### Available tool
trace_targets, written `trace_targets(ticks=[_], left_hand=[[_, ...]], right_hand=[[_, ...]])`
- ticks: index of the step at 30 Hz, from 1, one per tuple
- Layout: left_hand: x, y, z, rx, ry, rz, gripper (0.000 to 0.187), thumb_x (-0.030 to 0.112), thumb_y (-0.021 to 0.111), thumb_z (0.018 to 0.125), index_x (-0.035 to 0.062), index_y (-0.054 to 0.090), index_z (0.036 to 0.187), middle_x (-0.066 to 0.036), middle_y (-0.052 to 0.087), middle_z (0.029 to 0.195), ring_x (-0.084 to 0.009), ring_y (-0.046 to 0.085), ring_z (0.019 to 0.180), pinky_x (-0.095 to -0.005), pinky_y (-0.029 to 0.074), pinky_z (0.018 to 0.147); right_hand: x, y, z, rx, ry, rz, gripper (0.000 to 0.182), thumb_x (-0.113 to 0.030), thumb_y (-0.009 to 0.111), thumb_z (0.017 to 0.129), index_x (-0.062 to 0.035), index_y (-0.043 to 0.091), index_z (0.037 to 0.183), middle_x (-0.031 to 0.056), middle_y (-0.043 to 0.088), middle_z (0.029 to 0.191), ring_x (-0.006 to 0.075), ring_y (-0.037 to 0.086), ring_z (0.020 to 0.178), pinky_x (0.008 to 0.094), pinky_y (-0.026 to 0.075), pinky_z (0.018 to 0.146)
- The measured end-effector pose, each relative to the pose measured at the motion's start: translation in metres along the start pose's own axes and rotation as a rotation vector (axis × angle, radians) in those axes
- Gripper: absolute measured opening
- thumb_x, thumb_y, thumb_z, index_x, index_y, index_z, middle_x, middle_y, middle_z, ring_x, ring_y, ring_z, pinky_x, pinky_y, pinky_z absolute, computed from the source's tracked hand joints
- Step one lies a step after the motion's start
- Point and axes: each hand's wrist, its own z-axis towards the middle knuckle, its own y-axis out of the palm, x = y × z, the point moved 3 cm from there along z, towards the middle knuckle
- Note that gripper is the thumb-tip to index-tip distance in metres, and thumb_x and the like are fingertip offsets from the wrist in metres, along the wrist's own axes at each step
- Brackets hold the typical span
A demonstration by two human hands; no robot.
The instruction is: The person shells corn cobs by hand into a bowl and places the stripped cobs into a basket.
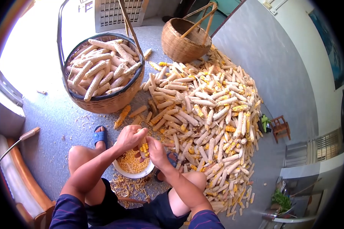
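My left hand (130,137) and my right hand (156,150) are both closed around one corn cob (144,148). Yellow kernels still cover part of its side, while its upper end looks bare. Right below the hands, a white bowl (142,174) sits on the floor between my feet, holding loose yellow kernels (132,162). Another cob with kernels on it (122,116) lies on the floor just beyond my left hand. The fingers partly hide the held cob.
A large heap of cobs (214,122), mostly stripped, spreads to the right. Ahead on the left stands a handled basket (107,103) full of bare cobs. Behind the heap, another wicker basket (179,45) leans. Spilled kernels (135,189) lie around the bowl. A small wooden stool (281,128) stands far right.
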Motion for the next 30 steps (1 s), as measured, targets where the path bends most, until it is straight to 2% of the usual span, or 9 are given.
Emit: trace_targets(ticks=[5, 8, 12, 15, 19, 22, 24, 28, 30], left_hand=[[-0.02, 0.001, 0.008, 0.005, 0.04, -0.135, 0.038, 0.029, 0.05, 0.087, -0.0059, 0.06, 0.077, -0.012, 0.06, 0.06, -0.0209, 0.06, 0.056, -0.0352, 0.048, 0.055], [-0.014, -0.006, 0.007, 0.06, 0.02, -0.031, 0.041, 0.032, 0.05, 0.087, -0.0048, 0.062, 0.075, -0.013, 0.062, 0.06, -0.0226, 0.063, 0.06, -0.0369, 0.049, 0.06], [-0.015, -0.004, 0.009, 0.14, 0.044, 0.112, 0.043, 0.034, 0.049, 0.087, -0.0035, 0.064, 0.073, -0.015, 0.064, 0.061, -0.0245, 0.065, 0.062, -0.0384, 0.05, 0.062], [-0.013, -0.003, 0.006, 0.083, 0.015, -0.025, 0.043, 0.034, 0.049, 0.087, -0.0033, 0.064, 0.073, -0.015, 0.063, 0.06, -0.0257, 0.066, 0.063, -0.0386, 0.051, 0.062], [-0.02, 0.0, 0.01, 0.088, 0.063, -0.01, 0.043, 0.034, 0.048, 0.087, -0.0032, 0.064, 0.073, -0.015, 0.063, 0.059, -0.0268, 0.065, 0.061, -0.0388, 0.051, 0.062], [-0.016, -0.001, 0.01, 0.111, 0.063, 0.071, 0.043, 0.034, 0.048, 0.087, -0.0031, 0.065, 0.072, -0.015, 0.064, 0.06, -0.0267, 0.065, 0.061, -0.0387, 0.051, 0.062], [-0.012, -0.003, 0.009, 0.125, -0.009, 0.056, 0.043, 0.034, 0.048, 0.087, -0.0027, 0.066, 0.072, -0.016, 0.065, 0.063, -0.0277, 0.066, 0.062, -0.039, 0.051, 0.063], [-0.015, -0.004, 0.011, 0.172, -0.025, 0.115, 0.043, 0.034, 0.047, 0.087, -0.0023, 0.067, 0.072, -0.017, 0.066, 0.065, -0.0283, 0.067, 0.063, -0.0397, 0.052, 0.065], [-0.021, 0.002, 0.012, 0.203, 0.05, 0.192, 0.044, 0.034, 0.047, 0.087, -0.0015, 0.067, 0.072, -0.015, 0.066, 0.064, -0.0281, 0.066, 0.062, -0.0399, 0.053, 0.066]], right_hand=[[0.015, -0.008, 0.004, -0.041, 0.099, 0.187, 0.039, -0.031, 0.033, 0.105, 0.0019, 0.051, 0.115, 0.0141, 0.066, 0.094, 0.0184, 0.068, 0.065, 0.0266, 0.057, 0.052], [0.006, -0.003, 0.003, -0.014, 0.025, 0.049, 0.043, -0.036, 0.036, 0.104, 0.0012, 0.054, 0.113, 0.009, 0.065, 0.089, 0.0163, 0.069, 0.068, 0.0256, 0.057, 0.051], [0.002, 0.005, 0.0, 0.062, -0.034, -0.17, 0.048, -0.042, 0.038, 0.102, 0.0003, 0.055, 0.118, 0.0026, 0.059, 0.069, 0.0083, 0.058, 0.052, 0.0204, 0.047, 0.046], [0.001, 0.003, -0.001, 0.143, -0.002, -0.264, 0.043, -0.038, 0.037, 0.103, -0.0014, 0.059, 0.11, -0.0007, 0.051, 0.059, 0.0077, 0.054, 0.049, 0.0211, 0.045, 0.044], [0.004, -0.005, -0.001, 0.202, 0.101, -0.202, 0.043, -0.036, 0.037, 0.104, -0.0004, 0.059, 0.11, 0.0002, 0.054, 0.06, 0.0078, 0.056, 0.05, 0.0224, 0.045, 0.043], [0.003, -0.001, 0.0, 0.161, -0.015, -0.201, 0.043, -0.035, 0.035, 0.104, 0.0007, 0.057, 0.115, 0.0036, 0.059, 0.067, 0.009, 0.06, 0.054, 0.0224, 0.045, 0.043], [-0.003, 0.005, -0.001, 0.214, -0.089, -0.036, 0.043, -0.035, 0.033, 0.104, 0.0026, 0.054, 0.106, 0.008, 0.064, 0.076, 0.0114, 0.06, 0.054, 0.0236, 0.048, 0.044], [0.001, 0.004, -0.002, 0.193, -0.096, -0.071, 0.041, -0.034, 0.036, 0.104, 0.0016, 0.054, 0.11, 0.0083, 0.065, 0.08, 0.0132, 0.064, 0.062, 0.0269, 0.047, 0.046], [0.0, 0.008, 0.002, 0.189, -0.284, -0.655, 0.037, -0.031, 0.043, 0.101, -0.0009, 0.052, 0.121, 0.0195, 0.064, 0.083, 0.0344, 0.067, 0.073, 0.0398, 0.05, 0.06]])
